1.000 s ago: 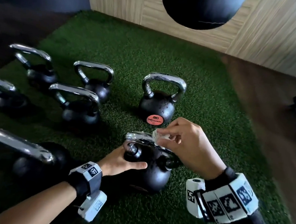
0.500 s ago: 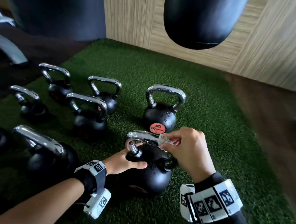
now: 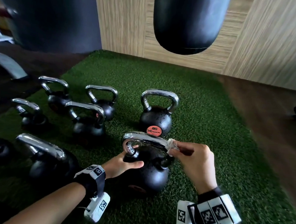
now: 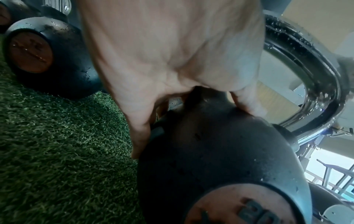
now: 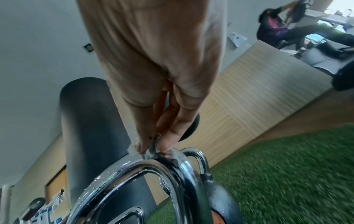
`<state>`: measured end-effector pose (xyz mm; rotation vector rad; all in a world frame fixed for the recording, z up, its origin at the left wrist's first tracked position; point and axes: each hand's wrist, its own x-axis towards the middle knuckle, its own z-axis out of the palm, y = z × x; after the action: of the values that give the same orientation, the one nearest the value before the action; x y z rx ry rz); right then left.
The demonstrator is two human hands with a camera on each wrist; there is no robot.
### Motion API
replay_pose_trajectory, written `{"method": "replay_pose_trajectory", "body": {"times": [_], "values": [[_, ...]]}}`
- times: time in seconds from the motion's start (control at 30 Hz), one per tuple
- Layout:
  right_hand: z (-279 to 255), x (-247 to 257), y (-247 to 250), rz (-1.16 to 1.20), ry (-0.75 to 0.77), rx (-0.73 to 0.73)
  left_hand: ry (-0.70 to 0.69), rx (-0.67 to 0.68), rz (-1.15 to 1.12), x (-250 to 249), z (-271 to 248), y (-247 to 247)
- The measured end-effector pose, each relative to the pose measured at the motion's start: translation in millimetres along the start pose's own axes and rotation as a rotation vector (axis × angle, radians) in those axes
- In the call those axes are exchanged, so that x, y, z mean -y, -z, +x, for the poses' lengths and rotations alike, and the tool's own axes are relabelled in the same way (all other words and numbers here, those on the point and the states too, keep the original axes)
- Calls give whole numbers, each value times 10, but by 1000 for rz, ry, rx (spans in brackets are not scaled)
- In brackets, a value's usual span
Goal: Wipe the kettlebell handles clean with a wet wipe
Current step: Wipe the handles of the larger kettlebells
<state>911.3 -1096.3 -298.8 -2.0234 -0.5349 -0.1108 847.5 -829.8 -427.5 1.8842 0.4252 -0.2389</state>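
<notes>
A black kettlebell (image 3: 150,176) with a wet chrome handle (image 3: 145,139) stands on the green turf just in front of me. My left hand (image 3: 123,164) grips its left shoulder at the handle's base, thumb across the front; the left wrist view shows the palm (image 4: 172,53) wrapped on the black body (image 4: 220,159). My right hand (image 3: 194,159) pinches a crumpled white wet wipe (image 3: 172,145) against the handle's right bend. In the right wrist view the fingertips (image 5: 164,144) press the wipe (image 5: 148,151) onto the chrome handle (image 5: 134,174).
Another kettlebell with an orange "20" label (image 3: 155,119) stands just behind. Several more kettlebells (image 3: 89,120) sit in rows to the left on the turf (image 3: 211,133). A black punching bag (image 3: 187,22) hangs overhead before a wooden wall. Dark floor lies at right.
The right hand has slid the wipe along the handle from its middle to the right bend. The left hand keeps its hold. My view has tilted upward, showing more wall.
</notes>
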Motion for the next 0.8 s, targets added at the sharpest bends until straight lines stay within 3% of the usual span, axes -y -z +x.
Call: {"method": "replay_pose_trajectory", "body": {"times": [0.13, 0.33, 0.43, 0.53, 0.67, 0.8], "values": [[-119, -224, 69, 186, -81, 31, 18, -30, 5, 3, -28, -21], [-152, -432, -33, 176, -174, -57, 48, -23, 49, -51, -76, 5], [-188, -583, -85, 247, -276, 7, 64, -38, 140, -136, -134, 28], [-253, -695, -238, 262, -386, 85, 66, -49, 282, -234, -186, 45], [-330, -750, -420, 294, -453, 85, 127, -22, 527, -437, -318, 44], [-270, -743, -267, 248, -440, 180, 155, 3, 902, -717, -496, 108]]}}
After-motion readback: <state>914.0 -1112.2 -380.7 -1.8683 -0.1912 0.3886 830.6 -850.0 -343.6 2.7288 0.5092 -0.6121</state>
